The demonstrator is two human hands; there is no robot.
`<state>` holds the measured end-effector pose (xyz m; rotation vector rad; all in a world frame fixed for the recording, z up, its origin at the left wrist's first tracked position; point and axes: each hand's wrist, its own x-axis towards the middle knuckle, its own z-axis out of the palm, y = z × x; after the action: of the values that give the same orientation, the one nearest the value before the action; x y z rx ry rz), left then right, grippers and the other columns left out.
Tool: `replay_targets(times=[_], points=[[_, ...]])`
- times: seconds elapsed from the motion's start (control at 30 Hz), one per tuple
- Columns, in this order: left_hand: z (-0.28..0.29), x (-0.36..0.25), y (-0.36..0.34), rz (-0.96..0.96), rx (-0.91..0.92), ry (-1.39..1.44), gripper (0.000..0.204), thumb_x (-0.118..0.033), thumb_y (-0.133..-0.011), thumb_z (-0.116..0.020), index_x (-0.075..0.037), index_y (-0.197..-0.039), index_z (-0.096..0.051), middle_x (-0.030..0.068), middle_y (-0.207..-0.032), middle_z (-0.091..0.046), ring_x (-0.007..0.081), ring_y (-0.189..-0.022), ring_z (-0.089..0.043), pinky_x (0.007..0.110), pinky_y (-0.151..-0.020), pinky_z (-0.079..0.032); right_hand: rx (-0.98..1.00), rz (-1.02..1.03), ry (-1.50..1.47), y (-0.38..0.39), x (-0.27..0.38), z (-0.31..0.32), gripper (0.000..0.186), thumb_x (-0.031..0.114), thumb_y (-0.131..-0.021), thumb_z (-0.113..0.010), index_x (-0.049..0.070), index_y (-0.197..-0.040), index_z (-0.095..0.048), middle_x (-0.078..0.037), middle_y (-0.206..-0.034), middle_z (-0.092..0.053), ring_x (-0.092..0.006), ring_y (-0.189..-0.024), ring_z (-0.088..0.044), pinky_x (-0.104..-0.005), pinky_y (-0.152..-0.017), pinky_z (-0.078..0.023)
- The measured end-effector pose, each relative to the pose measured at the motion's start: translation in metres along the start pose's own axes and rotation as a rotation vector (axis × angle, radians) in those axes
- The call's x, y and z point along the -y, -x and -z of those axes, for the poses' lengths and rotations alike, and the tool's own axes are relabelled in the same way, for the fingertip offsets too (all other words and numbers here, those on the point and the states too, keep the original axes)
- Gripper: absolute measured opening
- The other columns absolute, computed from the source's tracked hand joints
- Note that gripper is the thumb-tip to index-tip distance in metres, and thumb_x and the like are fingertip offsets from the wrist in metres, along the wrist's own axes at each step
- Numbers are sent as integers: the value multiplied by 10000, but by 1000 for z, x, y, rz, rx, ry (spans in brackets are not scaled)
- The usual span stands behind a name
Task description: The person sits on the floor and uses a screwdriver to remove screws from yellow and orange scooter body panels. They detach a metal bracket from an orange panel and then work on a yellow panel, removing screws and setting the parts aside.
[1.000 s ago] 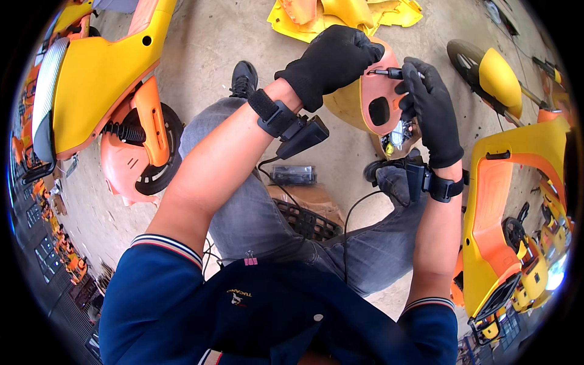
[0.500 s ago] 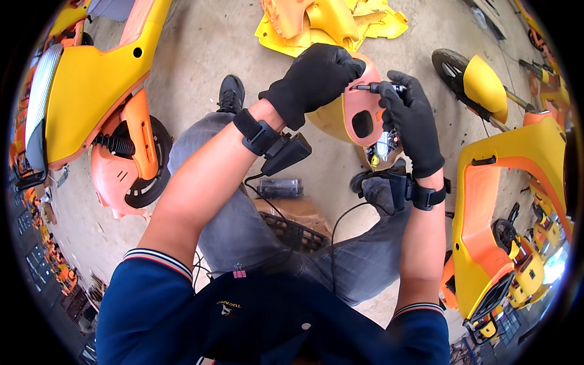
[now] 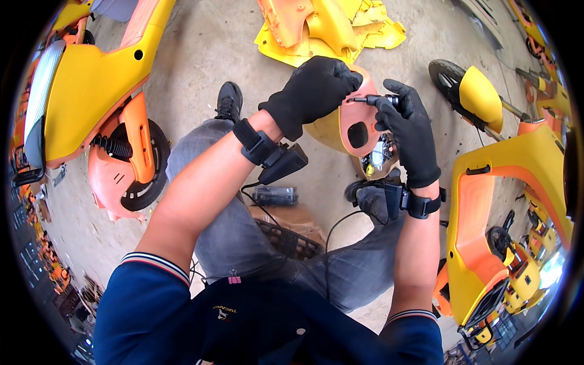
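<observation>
In front of me is a rounded scooter cover [image 3: 363, 111], yellow outside and pinkish orange on the face toward me, with a dark oval opening. My left hand [image 3: 316, 91], in a black glove, is closed at the cover's upper left edge; its fingertips hide what they grip. Also black-gloved, my right hand [image 3: 410, 131] holds a screwdriver [image 3: 370, 99] with a dark handle between thumb and fingers. The shaft points left, its tip close to the cover's face and just below my left fingers. Whether it touches a screw is too small to tell.
Below the cover stands an open cardboard box [image 3: 369, 167] with small parts in it. Yellow body panels [image 3: 328, 30] lie on the floor ahead. Yellow scooter bodies stand at left [image 3: 97, 103] and right [image 3: 480, 201]. Near my legs are a black crate [image 3: 286, 237] and a dark case [image 3: 275, 195].
Both hands, the cover and the screwdriver have come slightly nearer to me. My right index finger is a little more raised. The screwdriver still points left at the cover.
</observation>
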<state>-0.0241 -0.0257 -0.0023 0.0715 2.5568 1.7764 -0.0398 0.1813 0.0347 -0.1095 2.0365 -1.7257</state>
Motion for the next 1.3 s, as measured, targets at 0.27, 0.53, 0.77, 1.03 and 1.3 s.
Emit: replay_targets(times=[0.27, 0.53, 0.77, 1.03, 1.3], points=[[0, -2, -1, 3, 9, 22, 298, -280, -848, -614, 2, -768, -669, 170, -684, -640, 277, -594, -569, 372, -608, -462, 61, 145, 436, -6, -12, 11, 238, 164, -950, -584, 6, -1128, -569, -42, -856, -628, -79, -715, -586, -246, -588, -485], [0, -4, 0, 43, -10, 19, 294, -276, -846, -617, 3, -772, -672, 169, -690, -646, 275, -592, -570, 368, -609, -465, 4, 51, 59, 0, -4, 1, 329, 178, -932, -611, -13, -1187, -529, -59, -882, -641, -98, -687, -588, -235, -619, -502], [0, -4, 1, 42, 7, 14, 300, -278, -852, -603, 2, -767, -669, 171, -685, -644, 279, -590, -568, 370, -611, -465, 11, -84, 353, -1, 7, 1, 304, 218, -933, -617, -2, -1138, -568, -76, -887, -653, -94, -727, -602, -248, -592, -492], [-1, -2, -1, 31, -2, 28, 310, -284, -843, -598, 5, -755, -667, 171, -668, -636, 260, -578, -561, 365, -609, -462, 50, 94, 5, -1, -8, 4, 275, 183, -925, -616, 22, -1144, -571, -35, -911, -640, -79, -707, -580, -243, -603, -489], [0, -8, 1, 70, 49, 41, 283, -236, -909, -581, 15, -785, -619, 51, -646, -564, 130, -599, -475, 299, -583, -408, 51, 219, 485, -7, -17, 10, 273, 196, -928, -619, 28, -1137, -568, -33, -850, -608, -60, -677, -565, -218, -538, -458]])
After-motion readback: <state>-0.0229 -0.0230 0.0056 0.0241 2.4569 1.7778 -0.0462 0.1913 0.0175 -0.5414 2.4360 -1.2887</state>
